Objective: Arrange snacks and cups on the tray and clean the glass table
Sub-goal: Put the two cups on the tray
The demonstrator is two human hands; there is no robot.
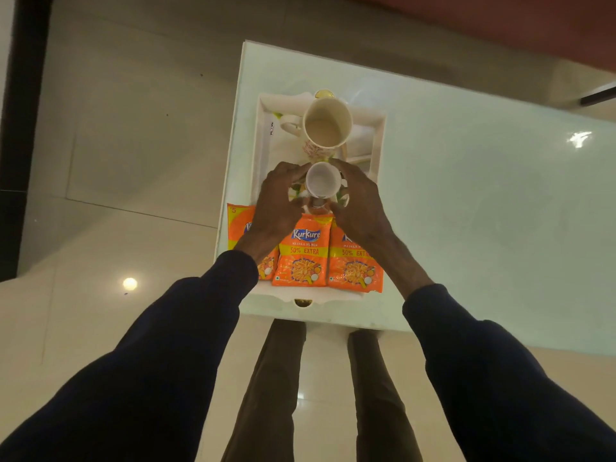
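Clasping small white round cup (322, 180) in left hand (278, 205) and right hand (361, 205), fingers curled round it; worth holding level, setting gently on white rectangular tray (263, 138).

On the middle packet (304, 251): "Kurkure" on a blue badge, "MASALA MUNCH" beneath, "50% EXTRA" on a yellow band. On the right packet (355, 268): same band, reads "50% EXT", rest covered; "MASALA" above. On the left packet (236, 218): "5" at top corner. On the tray (266, 128) rim: small dark print, illegible.
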